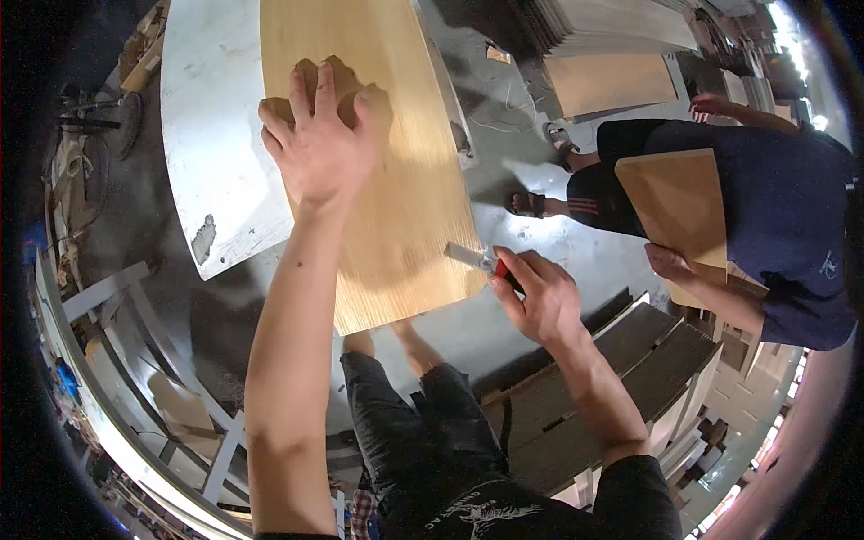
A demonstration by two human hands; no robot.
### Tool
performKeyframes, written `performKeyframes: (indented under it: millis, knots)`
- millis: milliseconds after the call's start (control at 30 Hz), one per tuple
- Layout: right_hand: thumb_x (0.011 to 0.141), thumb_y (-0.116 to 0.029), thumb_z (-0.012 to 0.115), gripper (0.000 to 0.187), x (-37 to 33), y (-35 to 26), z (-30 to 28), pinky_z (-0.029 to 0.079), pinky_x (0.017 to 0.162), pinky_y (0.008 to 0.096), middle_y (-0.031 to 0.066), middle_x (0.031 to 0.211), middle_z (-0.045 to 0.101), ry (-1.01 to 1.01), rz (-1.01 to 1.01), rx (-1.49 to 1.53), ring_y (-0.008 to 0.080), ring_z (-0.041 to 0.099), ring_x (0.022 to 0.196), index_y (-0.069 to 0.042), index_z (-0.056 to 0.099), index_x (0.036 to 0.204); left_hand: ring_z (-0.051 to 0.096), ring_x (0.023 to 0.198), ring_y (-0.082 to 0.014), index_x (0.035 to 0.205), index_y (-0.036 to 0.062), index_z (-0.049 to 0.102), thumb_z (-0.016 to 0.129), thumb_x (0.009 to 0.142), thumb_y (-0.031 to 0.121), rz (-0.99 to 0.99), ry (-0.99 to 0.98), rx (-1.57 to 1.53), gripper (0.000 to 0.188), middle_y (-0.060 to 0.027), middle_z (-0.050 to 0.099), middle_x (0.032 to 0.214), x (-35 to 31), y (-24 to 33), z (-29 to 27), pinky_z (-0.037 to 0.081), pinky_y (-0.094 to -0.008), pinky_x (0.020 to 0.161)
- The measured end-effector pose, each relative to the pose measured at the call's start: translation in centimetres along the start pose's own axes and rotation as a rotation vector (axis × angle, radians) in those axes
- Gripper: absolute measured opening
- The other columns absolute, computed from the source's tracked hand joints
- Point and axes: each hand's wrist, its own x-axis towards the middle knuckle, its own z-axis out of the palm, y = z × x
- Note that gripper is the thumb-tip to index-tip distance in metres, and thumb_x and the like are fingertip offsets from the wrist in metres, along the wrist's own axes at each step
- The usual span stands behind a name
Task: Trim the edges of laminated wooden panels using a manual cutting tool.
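At upper left, a white table [211, 135] bears our board [405, 198], upper centre. Our left hand [319, 157] lies spread on it, gripping nothing; our right hand [547, 299], right of centre, grasps a red-handled tool [466, 256].

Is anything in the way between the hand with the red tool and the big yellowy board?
Nothing visible blocks it. Only the flat blade of the red-handled tool lies between the right hand and the board. The left hand is spread over the board, farther up.
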Motion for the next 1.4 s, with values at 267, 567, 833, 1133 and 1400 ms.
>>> performKeyframes:
  millis: [267,567,833,1133,1400]
  knots:
    - [0.093,-0.020,0.072,0.037,0.2,0.7,0.0,0.055,0.071,0.0399,0.0097,0.094,0.070,0.026,0.011,-0.059,0.0303,0.069,0.080,-0.004,0.067,0.125,0.032,0.139,-0.0610,0.149,0.0204,0.056,0.055,0.095,0.047,0.051,0.004,0.008,0.061,-0.0129,0.046,0.159,-0.2,-0.2,-0.4,0.028,-0.0651,0.116]
    - [0.094,-0.025,0.072,0.035,6.3,-0.1,0.6,0.056,0.073,0.0415,0.0096,0.098,0.068,0.123,0.019,-0.028,0.0321,0.068,0.086,-0.008,0.069,0.125,0.042,0.131,-0.0553,0.149,0.0249,0.053,0.058,0.095,0.043,0.187,0.138,0.045,0.057,-0.0044,0.048,0.157,-0.4,-1.2,0.7,0.036,-0.0617,0.112]
    - [0.094,-0.025,0.074,0.031,11.0,-0.5,-0.3,0.055,0.074,0.0418,0.0117,0.099,0.064,0.216,-0.016,-0.077,0.0319,0.066,0.089,-0.011,0.071,0.122,0.040,0.132,-0.0598,0.144,0.0191,0.057,0.059,0.094,0.044,0.104,0.055,0.085,0.056,-0.0058,0.048,0.156,-0.5,0.5,-0.7,0.036,-0.0629,0.112]
    - [0.091,-0.025,0.077,0.027,9.6,1.7,-0.9,0.054,0.074,0.0416,0.0097,0.098,0.066,0.201,0.023,0.017,0.0312,0.065,0.086,-0.009,0.072,0.112,0.033,0.138,-0.0585,0.150,0.0182,0.051,0.058,0.094,0.042,0.048,-0.023,0.053,0.061,-0.0091,0.042,0.160,-0.3,2.7,-1.5,0.033,-0.0630,0.113]
    - [0.090,-0.026,0.076,0.028,12.8,2.9,-0.4,0.055,0.079,0.0423,0.0099,0.100,0.067,0.215,0.007,0.020,0.0318,0.067,0.090,-0.010,0.073,0.114,0.029,0.141,-0.0592,0.154,0.0195,0.045,0.057,0.095,0.043,0.075,-0.120,0.051,0.065,-0.0088,0.038,0.163,0.4,3.1,-1.9,0.028,-0.0663,0.115]
